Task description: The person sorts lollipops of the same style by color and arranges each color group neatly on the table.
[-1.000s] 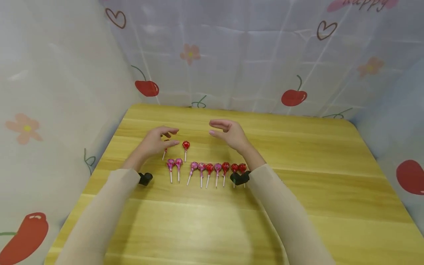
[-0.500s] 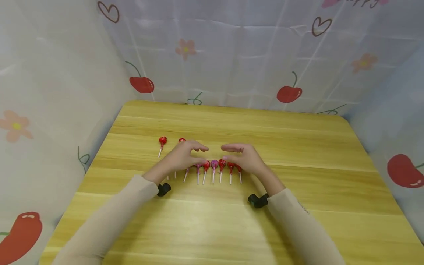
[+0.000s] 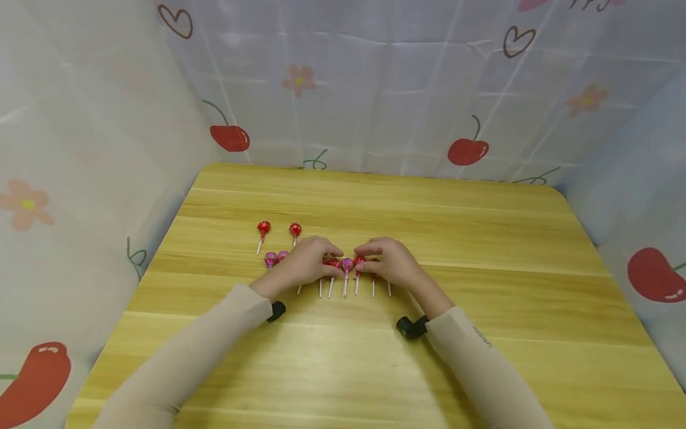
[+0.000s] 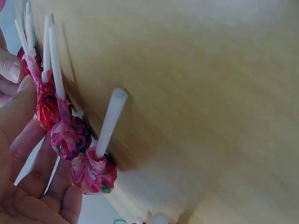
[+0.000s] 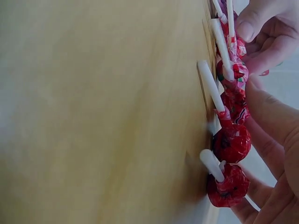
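Observation:
A row of wrapped lollipops lies side by side on the wooden table, sticks toward me. My left hand (image 3: pixel 305 262) arches over the row's left part, thumb in front and fingers behind, with a red lollipop (image 3: pixel 334 263) between thumb and forefinger. Opposite it, my right hand (image 3: pixel 395 262) curves likewise, its thumb at another red lollipop (image 3: pixel 358 261). A pink lollipop (image 3: pixel 347 264) shows in the gap between the hands. The left wrist view has pink lollipops (image 4: pixel 70 137) beside my palm; red lollipops (image 5: pixel 232 142) line up before my fingers in the right wrist view.
Two purple-pink lollipops (image 3: pixel 270 259) lie left of the row, partly behind the left forearm. Farther back are two red lollipops (image 3: pixel 263 227), set apart. Printed curtains (image 3: pixel 375 89) wall in the table (image 3: pixel 482 238) at the back and sides.
Both hands have come down and inward from behind the lollipops to bracket the row. Over the last half second they close in slightly toward each other; the visible lollipops stay about where they were.

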Demonstrator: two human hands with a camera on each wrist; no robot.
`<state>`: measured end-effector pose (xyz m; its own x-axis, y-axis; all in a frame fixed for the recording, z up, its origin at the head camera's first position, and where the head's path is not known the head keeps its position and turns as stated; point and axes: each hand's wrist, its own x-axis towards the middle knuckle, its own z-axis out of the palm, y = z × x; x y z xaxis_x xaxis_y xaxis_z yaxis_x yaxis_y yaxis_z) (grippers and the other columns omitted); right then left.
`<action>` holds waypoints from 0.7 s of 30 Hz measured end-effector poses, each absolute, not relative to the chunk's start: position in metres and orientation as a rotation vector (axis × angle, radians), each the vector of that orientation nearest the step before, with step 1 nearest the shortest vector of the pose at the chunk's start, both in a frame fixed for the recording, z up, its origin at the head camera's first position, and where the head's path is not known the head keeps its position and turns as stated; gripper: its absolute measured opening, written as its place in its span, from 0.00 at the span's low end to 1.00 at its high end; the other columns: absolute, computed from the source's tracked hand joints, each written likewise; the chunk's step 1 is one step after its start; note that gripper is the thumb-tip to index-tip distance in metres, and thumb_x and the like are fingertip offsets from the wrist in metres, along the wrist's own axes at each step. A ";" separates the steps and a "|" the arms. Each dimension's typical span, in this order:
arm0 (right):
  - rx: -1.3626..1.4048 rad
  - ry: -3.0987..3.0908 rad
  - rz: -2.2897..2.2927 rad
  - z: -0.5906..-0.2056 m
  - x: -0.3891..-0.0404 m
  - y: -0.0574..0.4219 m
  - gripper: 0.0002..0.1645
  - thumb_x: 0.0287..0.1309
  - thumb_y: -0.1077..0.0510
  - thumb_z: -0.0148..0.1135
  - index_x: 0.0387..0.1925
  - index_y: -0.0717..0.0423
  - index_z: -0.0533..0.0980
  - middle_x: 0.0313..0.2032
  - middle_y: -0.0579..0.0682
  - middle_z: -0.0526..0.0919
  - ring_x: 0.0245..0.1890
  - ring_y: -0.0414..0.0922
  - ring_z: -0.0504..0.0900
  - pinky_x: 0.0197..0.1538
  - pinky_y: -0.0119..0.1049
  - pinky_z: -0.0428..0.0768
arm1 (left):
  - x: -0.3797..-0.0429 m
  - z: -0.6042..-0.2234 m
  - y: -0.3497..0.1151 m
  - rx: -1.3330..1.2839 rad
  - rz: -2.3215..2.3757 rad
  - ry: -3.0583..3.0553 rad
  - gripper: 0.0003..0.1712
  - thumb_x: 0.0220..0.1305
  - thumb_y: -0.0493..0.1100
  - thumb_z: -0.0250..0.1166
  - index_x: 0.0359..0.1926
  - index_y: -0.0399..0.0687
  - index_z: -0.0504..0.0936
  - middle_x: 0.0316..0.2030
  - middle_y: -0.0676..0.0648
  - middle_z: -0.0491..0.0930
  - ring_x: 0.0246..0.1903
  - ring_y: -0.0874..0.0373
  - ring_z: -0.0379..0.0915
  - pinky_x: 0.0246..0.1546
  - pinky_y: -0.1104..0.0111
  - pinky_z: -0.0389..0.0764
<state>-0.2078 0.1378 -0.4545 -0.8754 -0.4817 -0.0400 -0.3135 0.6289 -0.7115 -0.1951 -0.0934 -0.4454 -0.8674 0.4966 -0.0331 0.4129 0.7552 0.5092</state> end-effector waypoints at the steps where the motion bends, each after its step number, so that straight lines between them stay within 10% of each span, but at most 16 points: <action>1: -0.661 2.637 -1.064 -0.455 -0.208 0.137 0.22 0.56 0.51 0.73 0.52 0.51 0.84 0.50 0.47 0.87 0.57 0.47 0.81 0.62 0.48 0.77 | -0.195 -0.446 -0.093 0.713 0.740 2.791 0.24 0.57 0.54 0.74 0.52 0.48 0.86 0.48 0.48 0.86 0.48 0.54 0.80 0.56 0.57 0.75; 21: -0.680 2.641 -0.946 -0.454 -0.211 0.138 0.23 0.56 0.52 0.73 0.54 0.50 0.83 0.51 0.47 0.86 0.56 0.47 0.81 0.60 0.47 0.78 | -0.197 -0.446 -0.086 0.649 0.743 2.752 0.18 0.57 0.53 0.73 0.45 0.50 0.88 0.44 0.51 0.88 0.48 0.54 0.79 0.57 0.54 0.71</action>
<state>-0.2112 0.1377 -0.4543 -0.8585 -0.5067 -0.0792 -0.3412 0.6795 -0.6496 -0.1967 -0.0862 -0.4456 -0.8791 0.4677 -0.0920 0.3579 0.7752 0.5206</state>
